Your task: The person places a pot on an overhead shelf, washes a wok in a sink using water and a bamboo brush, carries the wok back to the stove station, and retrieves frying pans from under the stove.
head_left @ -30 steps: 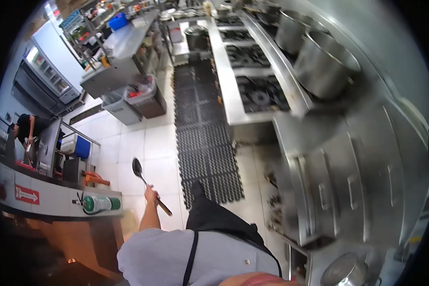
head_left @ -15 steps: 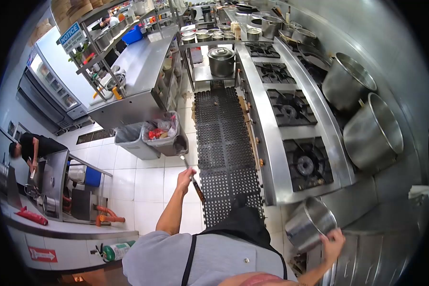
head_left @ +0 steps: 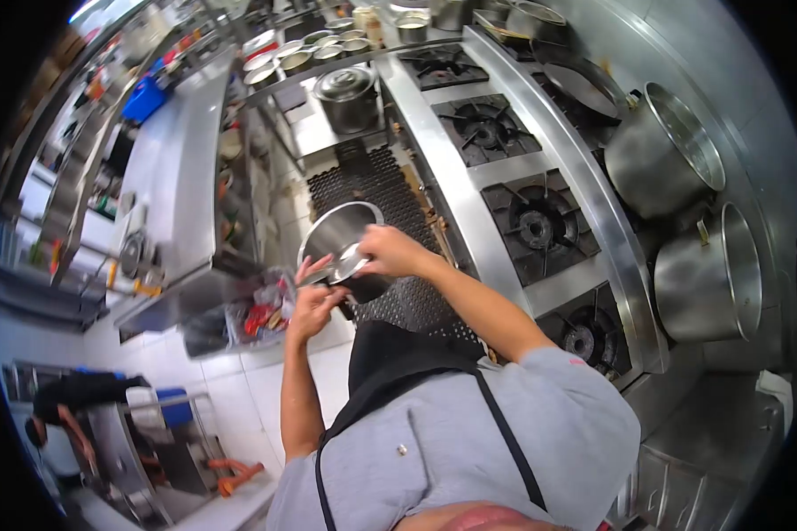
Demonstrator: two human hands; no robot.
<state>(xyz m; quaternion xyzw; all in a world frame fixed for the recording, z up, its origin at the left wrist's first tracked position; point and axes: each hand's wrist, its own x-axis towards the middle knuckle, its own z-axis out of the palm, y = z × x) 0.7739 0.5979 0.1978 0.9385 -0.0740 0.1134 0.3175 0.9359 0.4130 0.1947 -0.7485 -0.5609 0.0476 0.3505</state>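
Note:
A steel pot (head_left: 328,232) is held out in front of me over the floor mat, its open top tilted so that the inside shows. My right hand (head_left: 391,252) is closed on the pot's near rim. Lower and to the left, my left hand (head_left: 314,305) has its thumb and fingers around a grey metal handle (head_left: 317,276) at the pot's side. A bright, rounded metal surface lies between the two hands. I cannot tell whether the handle belongs to the pot or to a separate tool.
Gas burners (head_left: 540,221) run along my right, with two large pots (head_left: 708,274) behind them. A lidded stockpot (head_left: 345,97) stands ahead on a low shelf. Left are a steel counter (head_left: 173,150) and a bin with bagged waste (head_left: 261,319). A person (head_left: 71,398) bends at the lower left.
My right hand has carried the pot from the far right to the middle. My left hand has come up to it; the dark-handled tool it held no longer shows clearly. My view has turned.

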